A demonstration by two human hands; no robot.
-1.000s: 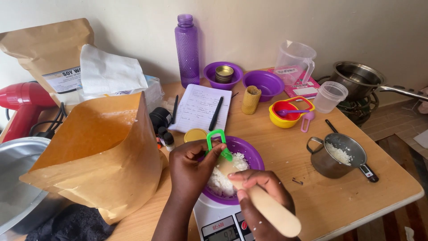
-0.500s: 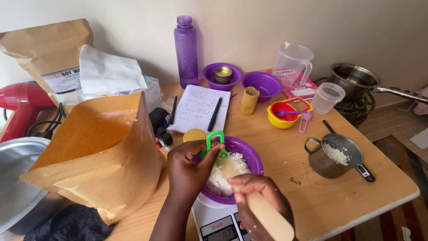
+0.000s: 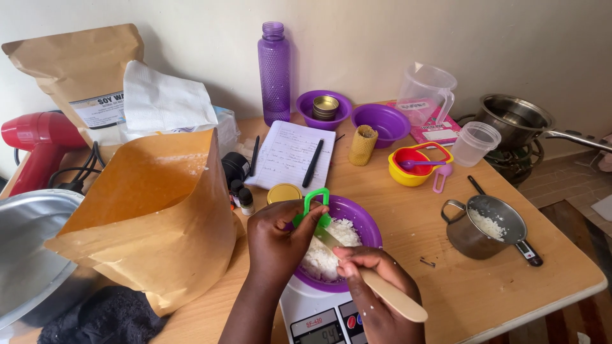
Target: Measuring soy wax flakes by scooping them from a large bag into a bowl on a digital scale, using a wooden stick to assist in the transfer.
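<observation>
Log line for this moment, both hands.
left hand: grips green scoop | right hand: holds wooden stick | purple bowl: white flakes, on scale

Bright, even daylight; soft shadows under brown paper bag (image 3: 153, 216); mild glare on steel pot (image 3: 513, 118) (right edge); sharp focus, slight wide-angle stretching at corners.

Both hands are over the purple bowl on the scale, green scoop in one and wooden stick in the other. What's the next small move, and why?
Probably draw the wooden stick across the green measuring scoop once more. The left hand holds the scoop over the purple bowl of white flakes, the right hand presses the stick's tip at it, and the bowl sits on the scale.
</observation>
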